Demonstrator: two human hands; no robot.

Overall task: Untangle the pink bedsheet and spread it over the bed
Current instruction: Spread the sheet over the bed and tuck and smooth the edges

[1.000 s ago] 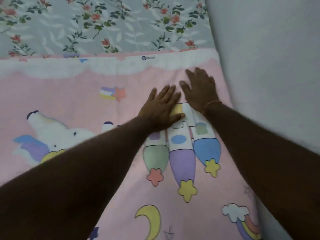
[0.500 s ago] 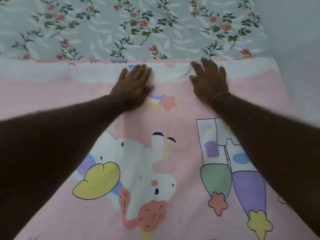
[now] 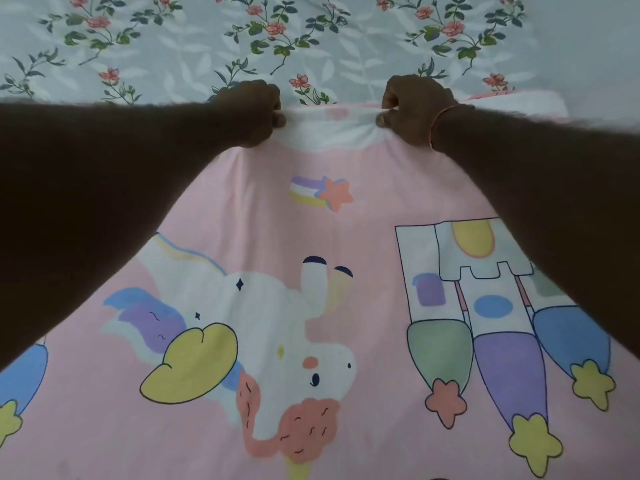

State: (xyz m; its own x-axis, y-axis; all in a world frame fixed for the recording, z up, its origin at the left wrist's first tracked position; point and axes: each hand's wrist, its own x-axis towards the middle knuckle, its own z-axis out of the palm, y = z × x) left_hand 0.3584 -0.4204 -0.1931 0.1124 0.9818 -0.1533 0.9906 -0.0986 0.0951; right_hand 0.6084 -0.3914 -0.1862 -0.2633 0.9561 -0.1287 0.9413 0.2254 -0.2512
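The sheet lies mostly flat over the near part of the bed. It is untangled as far as the view shows: the unicorn, castle and star prints read without folds. Its white edge stops short of the bed's far part, where the floral cover shows bare.

The left grip and right grip are both curled tight. Each pinches that white edge between thumb and fingers, and the cloth is slightly bunched and drawn taut between them.

By this, untangling looks done and spreading is well along. What seems left is to draw the edge farther over the floral cover and smooth it. The sheet's sides and near end are out of view.
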